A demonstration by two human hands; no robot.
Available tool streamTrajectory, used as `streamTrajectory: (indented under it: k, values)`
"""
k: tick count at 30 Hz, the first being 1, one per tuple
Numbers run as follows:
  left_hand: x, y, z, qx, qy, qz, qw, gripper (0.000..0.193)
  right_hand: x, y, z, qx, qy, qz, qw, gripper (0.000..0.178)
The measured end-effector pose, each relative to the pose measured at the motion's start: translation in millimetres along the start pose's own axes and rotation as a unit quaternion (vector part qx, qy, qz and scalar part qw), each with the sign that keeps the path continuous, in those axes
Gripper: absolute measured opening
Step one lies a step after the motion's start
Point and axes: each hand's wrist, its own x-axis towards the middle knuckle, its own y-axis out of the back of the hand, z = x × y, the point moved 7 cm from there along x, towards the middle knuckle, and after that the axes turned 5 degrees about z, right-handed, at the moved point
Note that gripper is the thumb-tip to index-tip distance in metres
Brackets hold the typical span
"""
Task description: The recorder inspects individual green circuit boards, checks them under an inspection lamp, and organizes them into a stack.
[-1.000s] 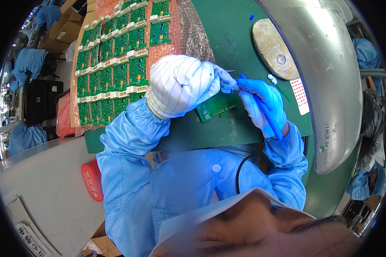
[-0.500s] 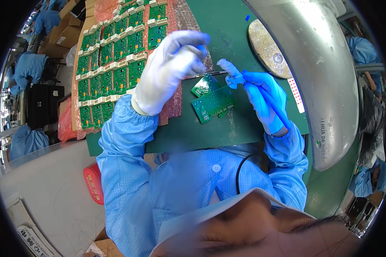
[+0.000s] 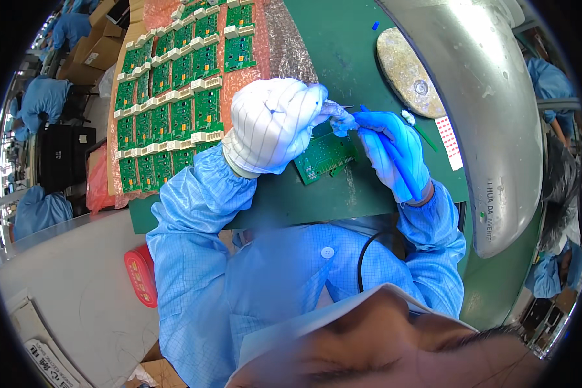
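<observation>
My right hand (image 3: 394, 152), in a white glove lit blue, is closed around a blue pen-like tool (image 3: 404, 171) that slants down across the palm. Beyond its fingertips sticks a crumpled pale wrap (image 3: 343, 123), perhaps cloth or film. My left hand (image 3: 275, 123), in a striped white glove, is curled with its fingertips pinching the wrap's far end. Just below the hands a green circuit board (image 3: 323, 161) lies on the green table mat (image 3: 291, 200). Whatever lies behind my left hand there is covered.
Rows of green circuit boards with white connectors (image 3: 181, 97) cover pink bubble wrap (image 3: 242, 74) at the left. A large grey lamp hood (image 3: 478, 97) arches over the right side. Near it are an oval stone-like pad (image 3: 407, 71), a thin green stick (image 3: 427, 137) and a red-marked label sheet (image 3: 449, 142).
My left hand has come down and right, from loosely curled in the air to pinching the wrap. It now covers the rear board. My right hand has barely moved.
</observation>
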Motion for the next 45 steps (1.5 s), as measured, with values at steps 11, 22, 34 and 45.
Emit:
streamTrajectory:
  k: [11,22,34,45]
  values:
    - [-3.0,13.6,-57.8,-0.161,0.343,0.093,0.921,0.017,-11.0,-4.3,11.5,-0.042,-0.031,0.054,0.997,0.023]
    - [7.6,-6.6,-12.2,0.019,-0.001,0.013,1.000,0.025,-11.9,-7.8,12.4,0.009,-0.077,0.041,0.996,0.017]
    - [2.9,3.0,0.4,0.043,-0.098,-0.016,0.994,0.024,-8.8,-8.7,4.1,0.019,-0.062,-0.031,0.997,0.017]
    - [-8.5,28.7,-90.2,-0.043,0.350,0.085,0.932,0.014,-9.5,-1.2,6.9,0.039,-0.045,0.015,0.998,0.017]
